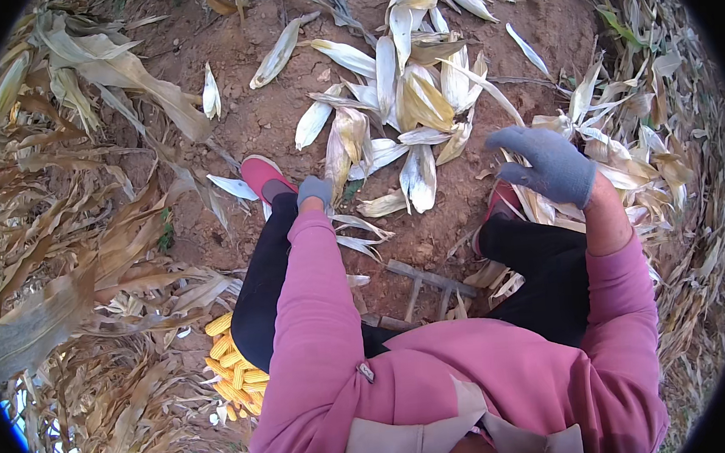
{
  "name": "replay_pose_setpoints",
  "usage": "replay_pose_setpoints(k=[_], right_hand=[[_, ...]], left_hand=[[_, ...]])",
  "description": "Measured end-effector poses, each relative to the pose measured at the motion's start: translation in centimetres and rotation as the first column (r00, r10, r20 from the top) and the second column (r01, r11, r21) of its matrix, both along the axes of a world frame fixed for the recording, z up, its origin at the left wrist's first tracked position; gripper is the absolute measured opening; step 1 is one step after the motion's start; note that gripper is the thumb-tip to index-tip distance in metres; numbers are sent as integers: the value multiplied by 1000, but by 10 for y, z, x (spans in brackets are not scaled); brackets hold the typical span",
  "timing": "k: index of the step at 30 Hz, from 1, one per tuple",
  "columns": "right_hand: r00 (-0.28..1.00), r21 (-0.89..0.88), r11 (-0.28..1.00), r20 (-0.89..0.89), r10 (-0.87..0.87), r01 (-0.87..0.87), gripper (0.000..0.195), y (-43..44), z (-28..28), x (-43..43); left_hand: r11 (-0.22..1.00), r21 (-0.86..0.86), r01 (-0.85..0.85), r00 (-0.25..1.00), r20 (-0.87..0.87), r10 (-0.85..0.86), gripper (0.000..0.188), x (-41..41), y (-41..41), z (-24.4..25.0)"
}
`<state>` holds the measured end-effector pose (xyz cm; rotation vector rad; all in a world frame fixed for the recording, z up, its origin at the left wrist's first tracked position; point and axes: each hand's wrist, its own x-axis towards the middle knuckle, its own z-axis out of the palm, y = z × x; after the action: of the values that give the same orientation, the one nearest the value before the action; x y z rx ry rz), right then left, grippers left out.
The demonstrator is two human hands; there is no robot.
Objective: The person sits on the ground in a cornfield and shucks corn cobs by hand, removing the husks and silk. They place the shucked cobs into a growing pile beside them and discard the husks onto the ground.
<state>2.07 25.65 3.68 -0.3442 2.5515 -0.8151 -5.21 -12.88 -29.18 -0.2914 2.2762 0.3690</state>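
Observation:
Both of my hands wear grey knit gloves. My left hand is low beside the red shoe, its fingers curled out of sight. It touches or overlaps the narrow end of a dry corn husk; whether it grips this husk, and whether an ear is inside, cannot be told. On the right, my right hand is raised above the other shoe, thumb and fingers apart, nothing between them. Between and beyond the hands, pale and yellowed corn husks lie in a loose pile on reddish soil.
Husked yellow corn ears are heaped by my left leg. A wooden frame with slats lies between my legs, partly hidden. Dry corn stalks and leaves crowd the left side; more husks cover the right.

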Motion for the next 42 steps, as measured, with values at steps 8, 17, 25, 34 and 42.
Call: replay_pose_setpoints(k=[8,17,25,34,42], right_hand=[[985,-110,988,146,-88,104,40,11,-14,-22],[991,-51,997,127,-42,49,41,1,-28,-22],[974,9,993,-197,114,-114,58,-65,-26,-19],[983,-117,992,-181,31,-52,66,-107,-3,10],[848,-769,433,259,-463,471,64,-125,-20,-3]], left_hand=[[588,354,-727,680,254,688,62,69,9,-105],[970,238,55,991,-134,-24,65,25,35,-10],[768,20,640,747,-250,-616,42,-24,43,266],[681,169,713,521,-778,-351,24,34,63,388],[543,760,357,886,-459,60,79,30,101,280]])
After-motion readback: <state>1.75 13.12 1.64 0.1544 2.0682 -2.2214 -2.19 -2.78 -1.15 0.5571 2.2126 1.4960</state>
